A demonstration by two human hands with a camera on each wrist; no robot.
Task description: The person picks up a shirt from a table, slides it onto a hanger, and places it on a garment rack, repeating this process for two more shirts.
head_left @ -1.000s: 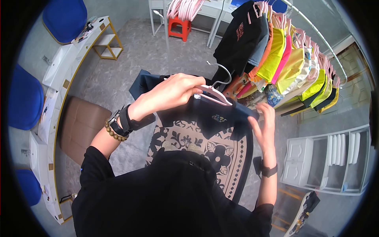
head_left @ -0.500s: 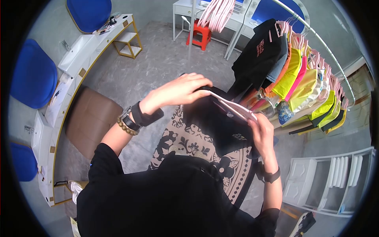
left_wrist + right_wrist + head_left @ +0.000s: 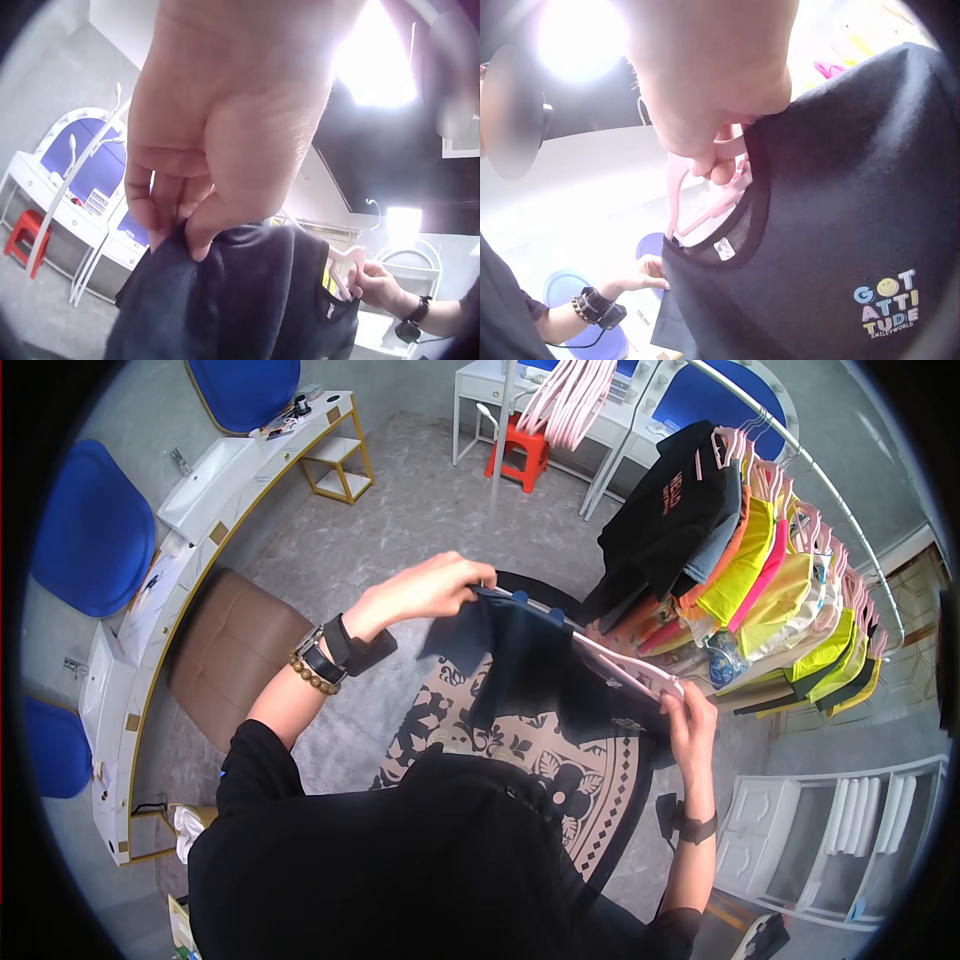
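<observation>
A dark navy T-shirt (image 3: 525,670) hangs between my hands, above the patterned rug. My left hand (image 3: 425,595) pinches its shoulder between thumb and fingers, also plain in the left wrist view. At the neck opening, my right hand (image 3: 692,725) grips a pink hanger (image 3: 625,663). Part of this hanger (image 3: 676,184) shows through the collar in the right wrist view, while the rest is covered by the cloth. A small white label (image 3: 724,249) sits inside the collar, and a colourful "GOT ATTITUDE" print (image 3: 887,304) marks the chest.
A rail (image 3: 850,500) full of clothes on pink hangers stands ahead to the right. Spare pink hangers (image 3: 570,400) hang beyond, near a red stool (image 3: 520,455). A brown padded seat (image 3: 235,655) and a sink counter are left; white shelves (image 3: 830,840) are right.
My left hand has gone from the hanger's middle to the shirt's left shoulder. My right hand, apart from the hanger earlier, now grips it; the shirt is spread wider between them.
</observation>
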